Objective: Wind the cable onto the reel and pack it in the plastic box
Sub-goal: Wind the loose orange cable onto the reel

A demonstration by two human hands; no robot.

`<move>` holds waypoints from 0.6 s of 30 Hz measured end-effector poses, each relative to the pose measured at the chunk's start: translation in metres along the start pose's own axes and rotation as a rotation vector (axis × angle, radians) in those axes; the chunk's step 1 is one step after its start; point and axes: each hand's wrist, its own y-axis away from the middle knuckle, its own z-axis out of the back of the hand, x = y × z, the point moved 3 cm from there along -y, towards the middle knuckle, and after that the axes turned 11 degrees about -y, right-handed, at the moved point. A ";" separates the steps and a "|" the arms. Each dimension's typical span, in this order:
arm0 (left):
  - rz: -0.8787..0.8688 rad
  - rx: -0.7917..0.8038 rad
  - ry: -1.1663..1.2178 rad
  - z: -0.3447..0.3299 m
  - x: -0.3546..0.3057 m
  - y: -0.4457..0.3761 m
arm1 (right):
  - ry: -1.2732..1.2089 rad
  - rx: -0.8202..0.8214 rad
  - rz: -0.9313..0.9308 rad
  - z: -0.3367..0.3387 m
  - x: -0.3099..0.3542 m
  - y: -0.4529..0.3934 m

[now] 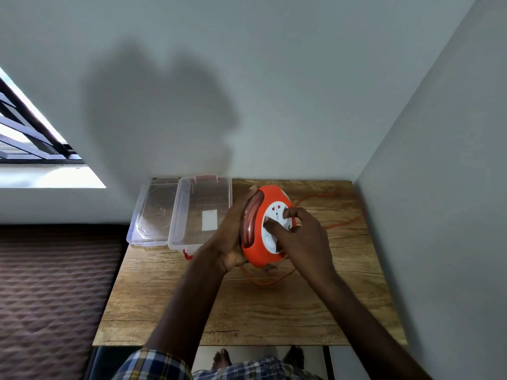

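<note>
Reel [258, 244] stood on edge just right of the plastic box [189, 215], gripped by the left hand [233, 229]; the right hand [299, 237] pressed curled fingers on its white face, loose cable [337, 223] trailing right.

The left hand [233, 237] covers the far side of the orange reel [258, 253], so its back face cannot be seen. The right hand [301, 237] hides part of the white socket plate [274, 215]; the sockets are too blurred to count. The loose cable [274, 281] vanishes under the reel and again near the table's [247, 319] right edge, its plug unseen. The label [209, 220] inside the plastic box [175, 229] is unreadable. The window [27, 133] is cut off by the left edge.
</note>
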 end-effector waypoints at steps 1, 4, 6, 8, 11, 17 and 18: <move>0.004 -0.001 0.005 0.001 0.000 0.000 | 0.072 0.030 0.046 0.002 0.001 0.000; 0.004 0.002 0.007 0.003 -0.002 0.001 | 0.355 0.047 0.263 0.010 0.008 0.001; 0.010 0.016 -0.003 0.004 -0.001 -0.002 | 0.455 0.075 0.429 0.016 0.012 0.001; 0.012 0.024 0.019 0.004 -0.001 -0.002 | 0.520 0.167 0.511 0.021 0.015 -0.002; 0.025 0.073 0.064 0.007 0.000 -0.005 | 0.578 0.296 0.571 0.025 0.015 -0.007; 0.039 0.153 0.088 0.009 -0.001 -0.008 | 0.670 0.459 0.738 0.031 0.012 -0.018; 0.044 0.155 0.086 0.007 -0.001 -0.008 | 0.684 0.438 0.746 0.032 0.013 -0.019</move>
